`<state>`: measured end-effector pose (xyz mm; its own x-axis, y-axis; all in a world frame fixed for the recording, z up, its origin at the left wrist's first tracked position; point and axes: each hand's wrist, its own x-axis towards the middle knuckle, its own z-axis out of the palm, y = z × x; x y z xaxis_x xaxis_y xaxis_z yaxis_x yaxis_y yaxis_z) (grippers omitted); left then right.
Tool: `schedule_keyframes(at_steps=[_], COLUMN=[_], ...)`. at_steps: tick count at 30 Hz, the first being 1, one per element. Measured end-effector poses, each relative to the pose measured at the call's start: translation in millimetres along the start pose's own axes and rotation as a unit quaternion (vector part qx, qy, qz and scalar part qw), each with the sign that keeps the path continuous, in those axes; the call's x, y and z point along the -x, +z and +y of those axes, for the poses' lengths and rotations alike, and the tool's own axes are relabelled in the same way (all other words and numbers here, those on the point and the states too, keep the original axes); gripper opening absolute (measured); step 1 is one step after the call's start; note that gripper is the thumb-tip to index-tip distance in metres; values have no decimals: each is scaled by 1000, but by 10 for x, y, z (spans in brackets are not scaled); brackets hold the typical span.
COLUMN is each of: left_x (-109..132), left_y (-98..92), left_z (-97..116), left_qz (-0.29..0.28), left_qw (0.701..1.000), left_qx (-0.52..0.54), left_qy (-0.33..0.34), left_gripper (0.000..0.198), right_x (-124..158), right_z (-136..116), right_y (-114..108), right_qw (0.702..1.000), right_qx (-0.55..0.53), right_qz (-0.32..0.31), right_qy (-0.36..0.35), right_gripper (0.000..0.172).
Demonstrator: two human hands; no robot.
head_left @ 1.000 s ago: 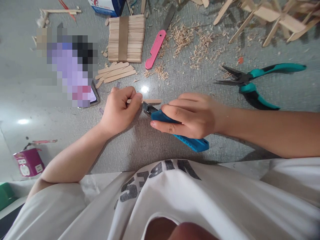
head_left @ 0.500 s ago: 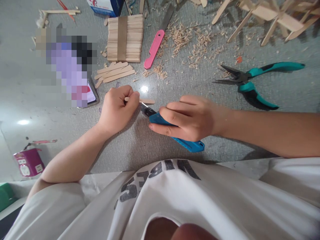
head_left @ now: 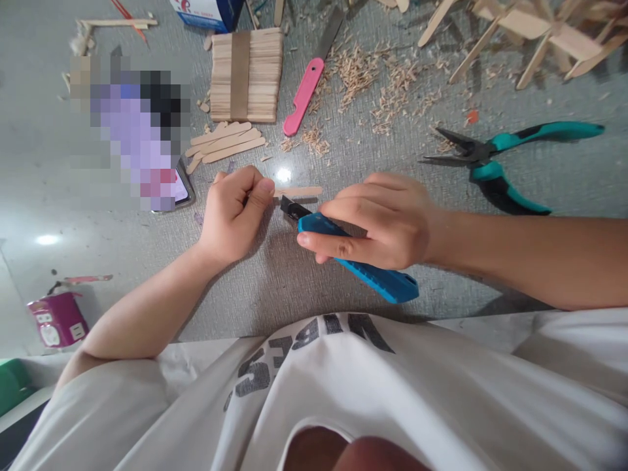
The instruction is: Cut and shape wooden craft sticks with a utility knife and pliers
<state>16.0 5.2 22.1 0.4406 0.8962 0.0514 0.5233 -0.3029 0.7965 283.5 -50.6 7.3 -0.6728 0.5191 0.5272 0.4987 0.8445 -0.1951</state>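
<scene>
Between the thumb and curled fingers of my left hand (head_left: 238,209) is a thin wooden craft stick (head_left: 301,191), its free end pointing right just above the table. My right hand (head_left: 380,222) is wrapped round a blue utility knife (head_left: 375,278), with the forefinger stretched along the handle. The knife's dark tip (head_left: 292,208) lies just below the stick, close to my left thumb; I cannot tell whether it touches the wood. Above my left hand lie several loose craft sticks (head_left: 230,142).
A banded bundle of craft sticks (head_left: 262,75) lies beyond, beside a pink-handled blade (head_left: 305,95) and wood shavings (head_left: 360,72). Teal pliers (head_left: 483,154) rest at right, below a stick structure (head_left: 530,29). At left are a phone (head_left: 182,186) and a purple power socket (head_left: 57,320).
The craft stick now reaches further out to the right from my left hand. My right hand and the utility knife have shifted slightly right, and the knife has turned a little.
</scene>
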Motion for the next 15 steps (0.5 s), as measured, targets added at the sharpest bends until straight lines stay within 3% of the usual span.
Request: schedule_keyframes(at_steps=[4,15], left_x=[2,11], left_y=[6,18], left_z=[0,-16], left_qz=[7,20], left_qw=[1000,999], left_qx=[-1,-20], left_qy=[9,21], left_gripper=[37,43], right_x=[5,-29], right_z=[9,-48], right_y=[10,25], right_qw=[998,999], right_qx=[-51,23], right_qz=[-6,-10], right_qy=[26,26], right_gripper=[24,25])
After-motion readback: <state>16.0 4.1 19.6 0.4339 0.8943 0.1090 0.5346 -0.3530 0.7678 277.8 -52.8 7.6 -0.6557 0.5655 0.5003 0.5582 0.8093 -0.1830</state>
